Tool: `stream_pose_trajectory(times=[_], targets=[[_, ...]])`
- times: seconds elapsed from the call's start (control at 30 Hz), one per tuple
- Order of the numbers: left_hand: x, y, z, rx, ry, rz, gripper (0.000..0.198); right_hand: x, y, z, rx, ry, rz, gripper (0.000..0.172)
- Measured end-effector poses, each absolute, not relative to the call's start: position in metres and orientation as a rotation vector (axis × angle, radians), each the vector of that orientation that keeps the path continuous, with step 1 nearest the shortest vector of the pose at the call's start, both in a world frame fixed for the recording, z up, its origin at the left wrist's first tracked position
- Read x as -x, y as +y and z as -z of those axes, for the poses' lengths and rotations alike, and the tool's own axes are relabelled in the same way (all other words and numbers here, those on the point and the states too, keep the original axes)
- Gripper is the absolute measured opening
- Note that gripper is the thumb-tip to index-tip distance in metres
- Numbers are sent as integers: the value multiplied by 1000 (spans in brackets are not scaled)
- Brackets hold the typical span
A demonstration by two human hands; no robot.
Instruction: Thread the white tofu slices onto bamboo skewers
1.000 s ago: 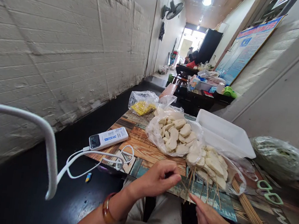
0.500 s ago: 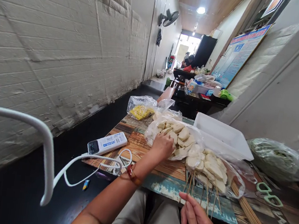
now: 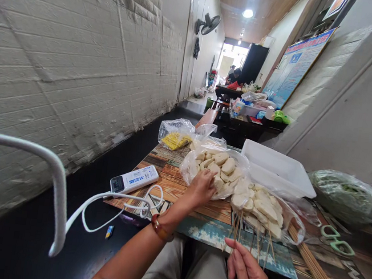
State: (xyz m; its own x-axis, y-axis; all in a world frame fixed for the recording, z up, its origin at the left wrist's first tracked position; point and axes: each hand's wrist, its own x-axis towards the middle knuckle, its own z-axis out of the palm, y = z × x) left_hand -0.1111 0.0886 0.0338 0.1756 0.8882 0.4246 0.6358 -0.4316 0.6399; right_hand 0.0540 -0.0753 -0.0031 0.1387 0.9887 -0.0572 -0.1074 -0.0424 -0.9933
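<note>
My left hand (image 3: 202, 187) reaches into an open clear plastic bag of pale sliced pieces (image 3: 228, 166); its fingertips are among the pieces, and what they hold, if anything, is hidden. Lower down, my right hand (image 3: 247, 272) is near the table's front edge with thumb and fingers pressed together; I cannot make out anything between them. Just beyond it lies a pile of pale pieces on thin sticks (image 3: 265, 207), the sticks pointing toward me. A bundle of bare sticks (image 3: 317, 271) lies right of the pile, partly in a clear bag.
Behind the pile stands a white tray (image 3: 276, 170). Green-handled scissors (image 3: 337, 241) and a bag of greens (image 3: 347, 198) are at the right. A white power bank (image 3: 134, 179) with a cable and a bag with yellow contents (image 3: 175, 139) are at the left. People sit farther back.
My left hand has shifted slightly down within the bag's opening, and its fingers have moved among the pieces. My right hand stays almost in place. The view has shifted slightly.
</note>
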Motion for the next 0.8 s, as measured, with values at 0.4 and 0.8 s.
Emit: stream_pose_trajectory(times=[0.4,0.8], targets=[[103,32,-51,-639,700,-1429,46,-65,-74,-2,1151,-1176,-1243,38],[92,7,-60,-459,578,-1298,33,-43,-81,-13,1367,-1308,-994,52]])
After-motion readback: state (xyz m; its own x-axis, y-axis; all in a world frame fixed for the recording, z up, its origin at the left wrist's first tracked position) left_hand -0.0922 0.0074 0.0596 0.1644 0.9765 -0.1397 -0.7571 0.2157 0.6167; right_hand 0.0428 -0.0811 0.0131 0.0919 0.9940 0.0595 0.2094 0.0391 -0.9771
